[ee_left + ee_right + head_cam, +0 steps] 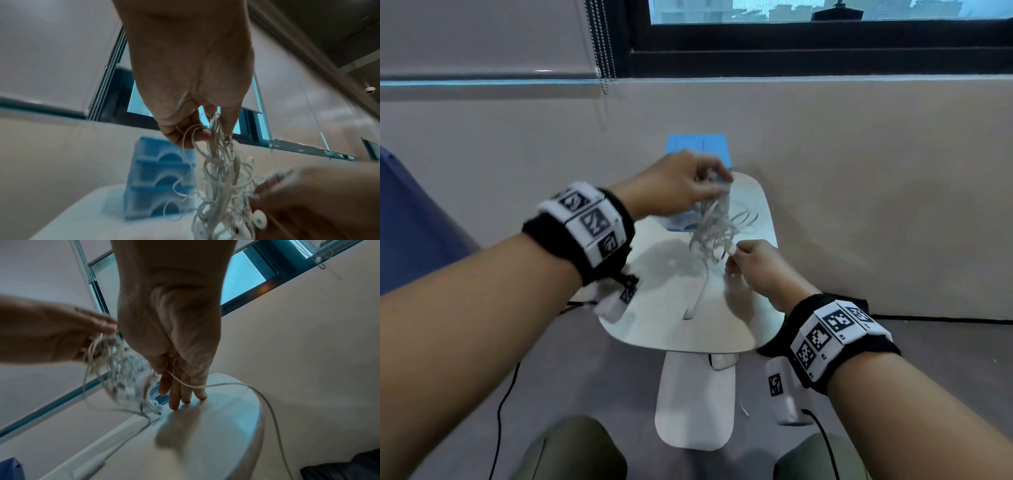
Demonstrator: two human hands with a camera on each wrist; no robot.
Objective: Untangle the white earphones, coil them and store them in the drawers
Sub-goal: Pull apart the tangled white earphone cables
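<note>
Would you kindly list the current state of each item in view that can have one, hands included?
white earphones: tangled in a bundle, held up above the table, one strand trailing onto it.
left hand: grips the top of the bundle.
right hand: pinches a strand at the bundle's lower end.
blue drawers: upright on the white table, all three appear closed.

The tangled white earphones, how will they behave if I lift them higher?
Likely floppy: the earphones hang limp from the left hand. Probably light, held by a pinch. Loops may snag while the right hand pulls a strand.
</note>
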